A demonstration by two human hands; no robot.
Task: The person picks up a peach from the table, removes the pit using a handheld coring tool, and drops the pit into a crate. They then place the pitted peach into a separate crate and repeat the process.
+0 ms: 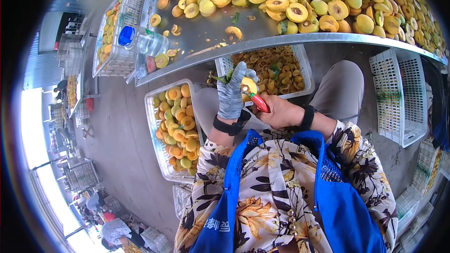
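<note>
My left hand (230,94), in a grey glove with a dark wristband, is closed around a cut apricot half (249,85) with its yellow flesh showing. A green leaf (224,77) shows beside the gloved fingers. Bare, my right hand (282,111) grips a small red-handled tool (260,103) with a green collar, its tip against the apricot and hidden there. Both hands are above my lap, in front of the metal table's edge (281,38). Below them stands a white crate (305,72) with cut apricot pieces.
Many apricot halves (296,12) are heaped on the table. A blue-capped water bottle (145,41) lies near its left corner. Left of my legs, another crate (156,152) holds apricot halves. White crates (391,98) stand at right. Other people (115,229) are at lower left.
</note>
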